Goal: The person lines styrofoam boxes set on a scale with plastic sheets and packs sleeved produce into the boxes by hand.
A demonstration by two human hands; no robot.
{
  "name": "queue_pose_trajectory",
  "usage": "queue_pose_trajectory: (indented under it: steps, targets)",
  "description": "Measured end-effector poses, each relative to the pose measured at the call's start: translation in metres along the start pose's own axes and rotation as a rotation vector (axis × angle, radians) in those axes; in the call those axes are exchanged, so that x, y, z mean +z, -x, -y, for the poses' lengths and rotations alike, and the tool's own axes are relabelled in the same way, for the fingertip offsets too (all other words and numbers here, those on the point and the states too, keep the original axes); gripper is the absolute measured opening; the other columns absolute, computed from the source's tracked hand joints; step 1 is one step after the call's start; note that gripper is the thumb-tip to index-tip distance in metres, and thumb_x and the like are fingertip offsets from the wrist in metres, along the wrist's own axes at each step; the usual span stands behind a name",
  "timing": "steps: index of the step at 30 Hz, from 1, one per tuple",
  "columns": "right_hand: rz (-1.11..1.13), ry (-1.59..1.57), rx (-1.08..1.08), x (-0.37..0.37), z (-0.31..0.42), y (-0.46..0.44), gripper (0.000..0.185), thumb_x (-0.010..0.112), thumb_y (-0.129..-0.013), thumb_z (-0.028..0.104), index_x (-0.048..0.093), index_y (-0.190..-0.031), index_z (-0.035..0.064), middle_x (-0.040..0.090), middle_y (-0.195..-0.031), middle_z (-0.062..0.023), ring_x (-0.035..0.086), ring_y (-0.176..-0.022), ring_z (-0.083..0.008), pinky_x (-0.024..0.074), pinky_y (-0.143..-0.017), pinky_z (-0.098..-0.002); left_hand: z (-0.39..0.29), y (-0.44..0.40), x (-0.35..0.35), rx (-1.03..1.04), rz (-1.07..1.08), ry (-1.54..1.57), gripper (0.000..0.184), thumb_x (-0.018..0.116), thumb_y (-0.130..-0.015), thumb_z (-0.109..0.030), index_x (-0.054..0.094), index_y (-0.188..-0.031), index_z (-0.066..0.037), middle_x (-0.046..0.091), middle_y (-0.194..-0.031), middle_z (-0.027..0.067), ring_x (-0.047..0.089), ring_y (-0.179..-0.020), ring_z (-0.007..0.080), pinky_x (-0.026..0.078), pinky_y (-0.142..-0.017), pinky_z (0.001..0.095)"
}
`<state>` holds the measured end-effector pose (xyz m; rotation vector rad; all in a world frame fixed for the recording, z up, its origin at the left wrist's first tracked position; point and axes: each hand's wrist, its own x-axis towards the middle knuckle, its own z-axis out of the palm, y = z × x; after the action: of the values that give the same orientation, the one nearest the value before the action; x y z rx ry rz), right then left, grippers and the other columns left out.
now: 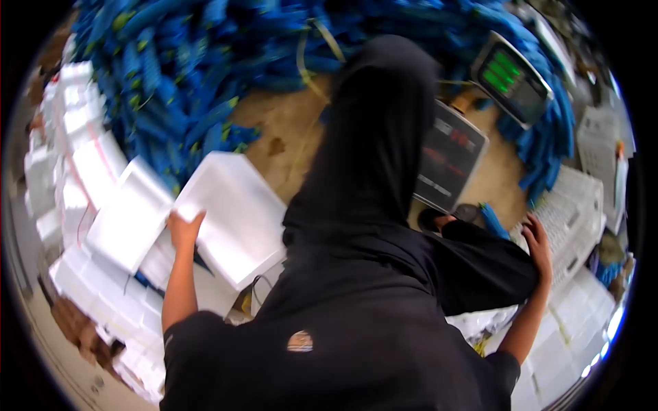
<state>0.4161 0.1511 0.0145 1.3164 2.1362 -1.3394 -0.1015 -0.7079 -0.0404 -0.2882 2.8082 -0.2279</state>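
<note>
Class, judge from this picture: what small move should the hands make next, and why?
Probably bring the right hand across to steady the open box: only the left hand is at its rim, while the right seems to hold nothing.

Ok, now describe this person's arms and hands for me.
Short black sleeves leave both forearms bare. The left hand and right hand are ungloved, with no watch or bracelet visible. The black top bears a small, rounded, striped emblem.

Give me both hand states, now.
Left hand: closed on the rim of a white foam box.
Right hand: looks open, nothing visibly held, near the slotted crate.
</note>
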Motion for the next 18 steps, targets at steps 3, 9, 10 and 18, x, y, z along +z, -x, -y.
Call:
queue_pose_trajectory:
  steps: [3,9,10,18]
  targets:
    - [0.020,0.018,-0.007,0.010,0.014,0.000,0.050,0.065,-0.108,0.020,0.052,-0.153,0.0032,0.067,-0.139,-0.0195,0.064,-0.131,-0.0281,0.0498,-0.111,-0.0387,0.063,-0.004,0.046,0.177,-0.098,0.022,0.094,0.089,-0.079,-0.036,0.046,-0.152,0.005,0.046,-0.156,0.0322,0.039,-0.148,0.0472,0.035,-0.123,0.0526]
    - [-0.105,0.039,0.071,0.019,0.062,0.019,0.048,0.065,-0.106,0.026,0.056,-0.147,0.0017,0.070,-0.135,-0.0197,0.067,-0.125,-0.0271,0.0511,-0.107,-0.0372,0.038,-0.010,0.029,0.058,0.172,0.433,0.072,0.076,-0.084,-0.013,0.048,-0.145,0.012,0.064,-0.138,0.0298,0.066,-0.123,0.0400,0.049,-0.111,0.0440]
    - [-0.121,0.041,0.081,0.019,0.062,0.021,0.048,0.065,-0.106,0.027,0.056,-0.147,0.0018,0.070,-0.135,-0.0196,0.067,-0.124,-0.0266,0.0511,-0.107,-0.0369,0.015,-0.014,0.008,0.060,0.075,0.337,0.071,0.074,-0.087,-0.015,0.048,-0.147,0.010,0.064,-0.139,0.0291,0.065,-0.124,0.0415,0.049,-0.111,0.0440]
    - [-0.109,-0.094,0.059,0.019,0.036,0.030,0.047,0.066,-0.106,0.021,0.057,-0.146,0.0001,0.073,-0.130,-0.0163,0.068,-0.121,-0.0237,0.0517,-0.105,-0.0363,-0.158,-0.071,-0.180,0.578,-0.585,0.162,0.059,0.074,-0.100,-0.025,0.055,-0.151,-0.002,0.064,-0.144,0.0231,0.065,-0.129,0.0399,0.049,-0.109,0.0426]
